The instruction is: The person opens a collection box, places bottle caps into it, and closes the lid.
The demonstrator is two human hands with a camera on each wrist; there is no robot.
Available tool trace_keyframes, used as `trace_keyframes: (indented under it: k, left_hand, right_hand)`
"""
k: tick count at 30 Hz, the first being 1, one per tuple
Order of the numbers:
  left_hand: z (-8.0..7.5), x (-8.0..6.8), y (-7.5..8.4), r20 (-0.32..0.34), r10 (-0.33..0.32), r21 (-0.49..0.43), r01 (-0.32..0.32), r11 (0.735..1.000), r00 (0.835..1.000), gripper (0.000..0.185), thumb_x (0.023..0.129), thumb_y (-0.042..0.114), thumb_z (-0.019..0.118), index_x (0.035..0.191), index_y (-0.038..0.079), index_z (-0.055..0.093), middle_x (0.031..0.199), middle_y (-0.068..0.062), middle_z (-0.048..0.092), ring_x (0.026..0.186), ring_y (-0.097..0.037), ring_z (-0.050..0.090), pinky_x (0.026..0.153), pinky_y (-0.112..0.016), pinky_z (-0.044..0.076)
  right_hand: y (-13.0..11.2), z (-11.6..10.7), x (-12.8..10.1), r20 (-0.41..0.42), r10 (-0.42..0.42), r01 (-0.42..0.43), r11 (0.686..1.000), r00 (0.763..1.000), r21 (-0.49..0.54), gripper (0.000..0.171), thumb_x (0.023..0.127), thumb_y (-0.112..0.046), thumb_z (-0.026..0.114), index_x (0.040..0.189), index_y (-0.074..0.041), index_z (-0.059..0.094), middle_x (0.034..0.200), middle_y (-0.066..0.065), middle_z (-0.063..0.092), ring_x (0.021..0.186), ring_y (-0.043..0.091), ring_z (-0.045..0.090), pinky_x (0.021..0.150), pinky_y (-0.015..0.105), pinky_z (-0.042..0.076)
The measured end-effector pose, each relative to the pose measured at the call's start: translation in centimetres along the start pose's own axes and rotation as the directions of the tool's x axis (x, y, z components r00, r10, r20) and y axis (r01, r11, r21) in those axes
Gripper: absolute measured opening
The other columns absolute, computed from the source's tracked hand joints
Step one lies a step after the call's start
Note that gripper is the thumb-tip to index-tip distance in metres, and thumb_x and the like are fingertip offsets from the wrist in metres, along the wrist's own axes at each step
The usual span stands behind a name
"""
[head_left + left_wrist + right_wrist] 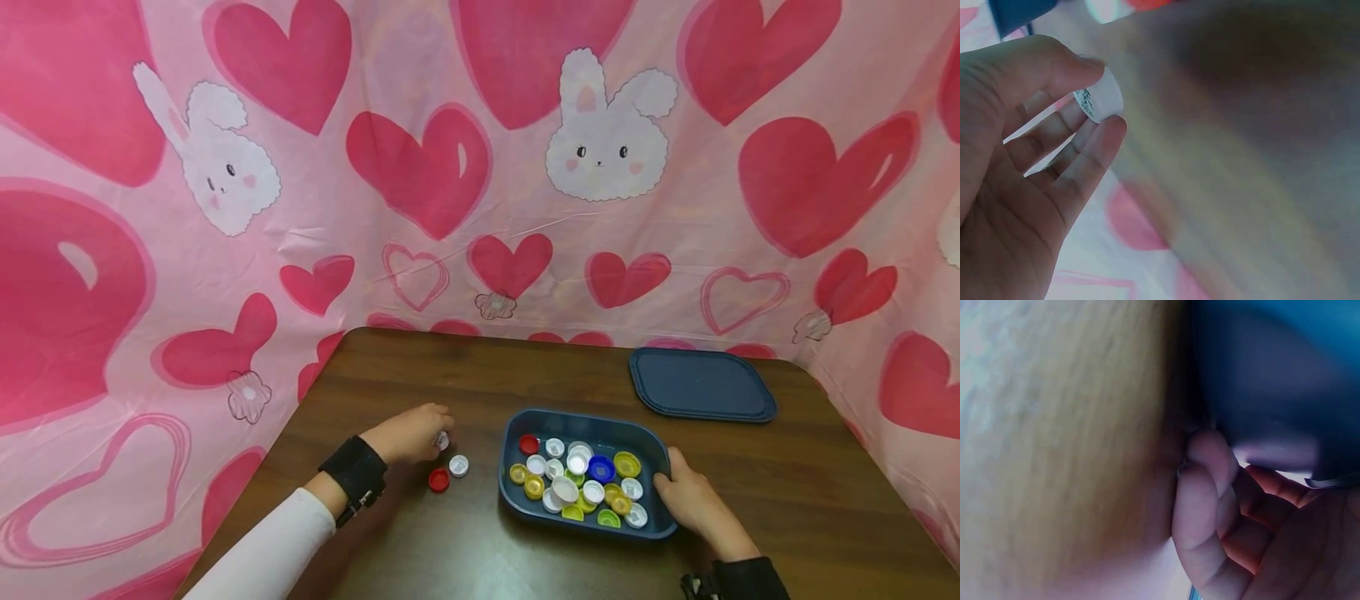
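On the brown desk (787, 492), the left hand (408, 433) pinches a white cap (1100, 97) between thumb and fingertips, just above a red cap (438, 480) and another white cap (458, 465); the right hand (693, 500) grips the blue tray (510, 492) of mixed caps at its right rim; a blue lid (701, 383) lies behind

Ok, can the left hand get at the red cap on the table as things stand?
Probably yes, but not freely. The red cap lies bare on the table just beside the left hand, with nothing between them. That hand's fingers already pinch a white cap, which would hamper a grip.
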State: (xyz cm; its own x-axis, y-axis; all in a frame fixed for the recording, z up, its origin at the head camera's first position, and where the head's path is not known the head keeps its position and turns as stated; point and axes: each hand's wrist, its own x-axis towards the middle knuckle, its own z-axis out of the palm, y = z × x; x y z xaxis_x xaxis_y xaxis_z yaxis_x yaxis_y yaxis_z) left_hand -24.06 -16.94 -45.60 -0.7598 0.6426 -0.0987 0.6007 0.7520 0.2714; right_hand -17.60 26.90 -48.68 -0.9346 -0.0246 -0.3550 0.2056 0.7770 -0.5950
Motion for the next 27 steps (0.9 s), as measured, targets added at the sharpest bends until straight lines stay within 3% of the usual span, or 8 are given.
trace_keyframes:
  k: [8, 20, 27]
  left_hand:
    - [-1.9, 2.3, 2.7, 0.007, 0.029, 0.055, -0.03, 0.998, 1.0, 0.03, 0.087, 0.01, 0.078, 0.116, 0.009, 0.071, 0.116, -0.007, 0.067, 0.103, -0.02, 0.062, 0.093, -0.035, 0.056]
    - [-3.6, 5.1, 7.8, 0.066, 0.127, 0.075, -0.131, 0.988, 0.99, 0.028, 0.089, 0.013, 0.077, 0.116, 0.016, 0.073, 0.104, 0.004, 0.063, 0.099, -0.012, 0.055, 0.089, -0.023, 0.054]
    - [-2.9, 6.6, 10.6, 0.118, 0.224, 0.162, -0.241, 0.957, 0.967, 0.028, 0.09, 0.014, 0.076, 0.118, 0.017, 0.073, 0.107, 0.004, 0.065, 0.1, -0.01, 0.055, 0.088, -0.018, 0.051]
  right_hand:
    - [0.1, 0.1, 0.0, -0.009, -0.015, 0.015, 1.0, 1.0, 0.002, 0.044, 0.102, -0.019, 0.043, 0.137, 0.006, 0.033, 0.12, 0.035, 0.058, 0.096, 0.036, 0.063, 0.078, 0.048, 0.053]
    - [0.0, -0.1, -0.3, -0.004, -0.012, 0.012, 1.0, 1.0, 0.007, 0.044, 0.102, -0.019, 0.044, 0.137, 0.006, 0.033, 0.118, 0.034, 0.059, 0.094, 0.034, 0.063, 0.076, 0.046, 0.053]
    - [0.1, 0.0, -0.3, -0.012, -0.02, 0.02, 1.0, 1.0, 0.018, 0.043, 0.101, -0.019, 0.044, 0.136, 0.005, 0.034, 0.117, 0.033, 0.059, 0.092, 0.033, 0.063, 0.074, 0.044, 0.053]
